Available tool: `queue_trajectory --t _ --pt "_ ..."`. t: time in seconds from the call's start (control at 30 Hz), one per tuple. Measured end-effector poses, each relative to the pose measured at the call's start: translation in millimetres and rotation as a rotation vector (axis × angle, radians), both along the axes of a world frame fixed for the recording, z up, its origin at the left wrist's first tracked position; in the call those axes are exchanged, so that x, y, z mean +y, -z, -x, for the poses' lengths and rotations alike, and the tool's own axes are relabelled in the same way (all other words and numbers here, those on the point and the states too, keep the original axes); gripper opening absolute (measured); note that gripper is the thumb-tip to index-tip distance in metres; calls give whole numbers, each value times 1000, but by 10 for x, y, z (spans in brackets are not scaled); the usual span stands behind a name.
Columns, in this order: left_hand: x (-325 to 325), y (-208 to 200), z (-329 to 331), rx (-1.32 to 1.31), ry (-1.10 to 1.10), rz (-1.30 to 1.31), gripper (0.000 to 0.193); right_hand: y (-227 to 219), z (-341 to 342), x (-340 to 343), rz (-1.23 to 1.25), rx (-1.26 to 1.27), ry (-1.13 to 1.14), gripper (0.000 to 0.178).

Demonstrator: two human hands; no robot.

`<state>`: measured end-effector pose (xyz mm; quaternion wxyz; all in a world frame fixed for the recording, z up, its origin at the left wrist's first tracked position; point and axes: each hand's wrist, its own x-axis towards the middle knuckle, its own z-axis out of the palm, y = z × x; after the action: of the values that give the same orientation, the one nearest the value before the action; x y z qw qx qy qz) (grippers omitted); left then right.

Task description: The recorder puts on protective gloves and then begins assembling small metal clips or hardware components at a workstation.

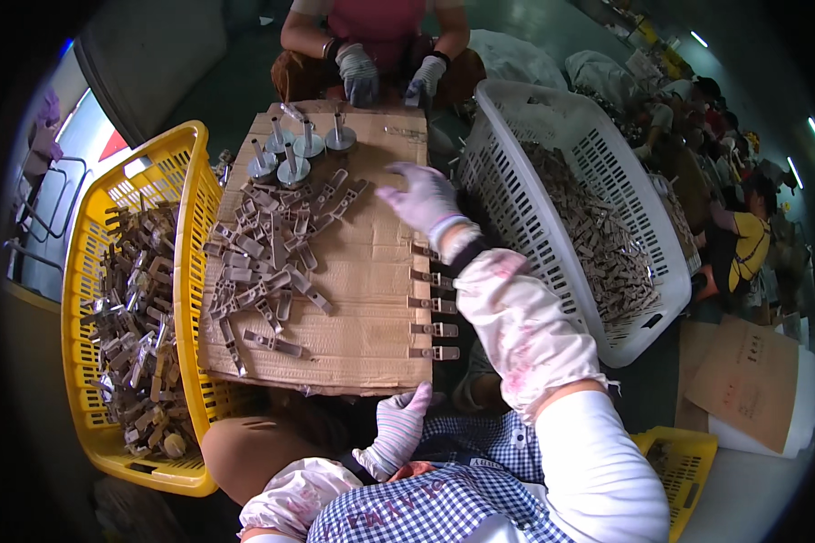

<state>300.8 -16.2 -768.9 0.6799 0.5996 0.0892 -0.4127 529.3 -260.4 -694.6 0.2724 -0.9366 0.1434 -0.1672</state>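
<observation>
My right hand (423, 197), in a pale striped glove, is over the right side of the cardboard-covered work surface (371, 308). Its thumb and fingers are apart, with nothing visible between them. My left hand (397, 432), gloved too, is closed at the near right edge of the cardboard; whatever it grips is hidden. Left of my right hand lies a loose pile of grey-brown slotted metal brackets (272, 235). Several similar brackets (434, 329) are lined up along the right edge, their ends overhanging. Round metal discs with upright posts (292, 169) stand at the far left.
A yellow basket (190, 290) of metal parts stands left, a white basket (516, 172) of brackets right. Across the surface sits a person with gloved hands (358, 74). Another yellow basket (697, 462) and brown paper (743, 385) are at lower right. More people work farther right.
</observation>
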Motion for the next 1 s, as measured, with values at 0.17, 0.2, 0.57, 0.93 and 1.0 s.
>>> queue_trajectory --t 0.17,0.2,0.57,0.93,1.0 --pt "64 117 34 -198 52 -100 32 -127 -816 395 69 177 168 65" --pt "114 251 18 -272 115 -157 32 0 -988 450 34 212 239 69" --pt "9 177 18 61 -28 -103 27 -36 -898 339 -530 -27 234 74" --pt "-74 -140 -29 -282 91 -51 37 -364 1610 -152 -416 -135 -343 58" --pt "-132 176 36 -239 -12 39 36 -510 1933 -80 -369 158 -254 65"
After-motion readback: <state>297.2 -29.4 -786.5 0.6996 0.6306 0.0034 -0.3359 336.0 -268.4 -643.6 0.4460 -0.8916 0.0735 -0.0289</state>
